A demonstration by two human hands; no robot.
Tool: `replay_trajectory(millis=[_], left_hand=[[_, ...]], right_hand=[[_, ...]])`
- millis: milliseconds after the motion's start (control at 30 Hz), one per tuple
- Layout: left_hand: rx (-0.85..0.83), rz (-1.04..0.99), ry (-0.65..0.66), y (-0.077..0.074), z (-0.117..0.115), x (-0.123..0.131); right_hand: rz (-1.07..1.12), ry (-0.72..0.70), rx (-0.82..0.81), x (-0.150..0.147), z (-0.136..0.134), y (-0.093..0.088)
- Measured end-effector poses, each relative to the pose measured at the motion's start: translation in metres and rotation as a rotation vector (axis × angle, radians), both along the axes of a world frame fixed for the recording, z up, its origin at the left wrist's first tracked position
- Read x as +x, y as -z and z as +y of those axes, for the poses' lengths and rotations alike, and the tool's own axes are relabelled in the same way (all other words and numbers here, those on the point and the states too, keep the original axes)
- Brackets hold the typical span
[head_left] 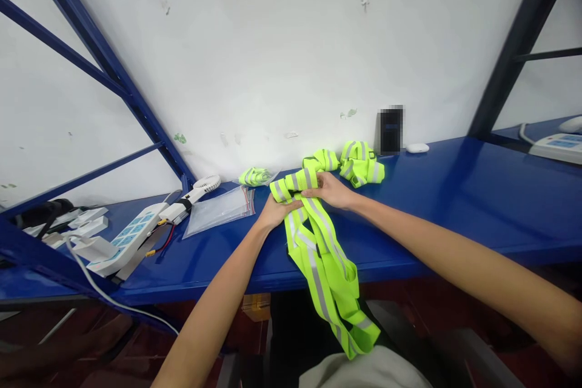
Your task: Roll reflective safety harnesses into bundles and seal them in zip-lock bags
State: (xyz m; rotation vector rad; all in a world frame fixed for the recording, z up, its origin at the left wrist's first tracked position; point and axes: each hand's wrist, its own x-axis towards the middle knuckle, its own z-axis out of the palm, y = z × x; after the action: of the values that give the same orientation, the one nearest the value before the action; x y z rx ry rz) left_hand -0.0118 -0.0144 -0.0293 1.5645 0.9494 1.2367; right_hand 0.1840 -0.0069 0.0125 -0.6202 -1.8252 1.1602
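Observation:
Yellow-green reflective straps [318,260] with grey stripes hang from my two hands over the front edge of the blue table, down toward my lap. My left hand [275,211] grips the straps from the left, its thumb pressed on them below a folded upper band. On the right side, my right hand [334,191] pinches the band near its end. Just behind my hands lies a bundled reflective strap [322,160], with a larger bundle [361,163] to its right. A folded strap [254,176] rests on clear plastic near the wall.
Clear zip bags [220,211] lie left of my hands. Farther left are a white power strip [131,239], a small white fan [207,184] and a red-black cable [166,241]. A dark blurred box [390,130] and a white case [417,148] stand by the wall. Blue frame posts [131,94] rise at left.

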Motion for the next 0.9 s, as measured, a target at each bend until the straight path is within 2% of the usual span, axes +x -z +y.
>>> replay_trajectory(millis=[100, 200, 400, 467, 733, 900], left_hand=[[-0.004, -0.018, 0.013, -0.003, -0.002, 0.002], [0.000, -0.055, 0.021, -0.006, -0.005, 0.006], [-0.144, -0.267, 0.042, -0.008, -0.003, 0.011], [-0.184, -0.302, 0.033, -0.007, -0.001, 0.011], [-0.288, -0.317, 0.040, -0.012, -0.004, 0.010], [-0.264, -0.253, 0.068, -0.010, -0.006, 0.020]], right_hand=[[0.078, -0.028, -0.028, -0.001, 0.004, 0.006], [0.126, 0.018, -0.025, -0.005, 0.010, 0.011], [0.262, 0.304, -0.049, -0.009, 0.017, 0.015], [0.222, 0.387, 0.003, -0.008, 0.018, 0.016], [0.009, 0.549, 0.241, -0.011, 0.013, 0.024], [-0.103, 0.673, 0.404, -0.016, 0.008, 0.023]])
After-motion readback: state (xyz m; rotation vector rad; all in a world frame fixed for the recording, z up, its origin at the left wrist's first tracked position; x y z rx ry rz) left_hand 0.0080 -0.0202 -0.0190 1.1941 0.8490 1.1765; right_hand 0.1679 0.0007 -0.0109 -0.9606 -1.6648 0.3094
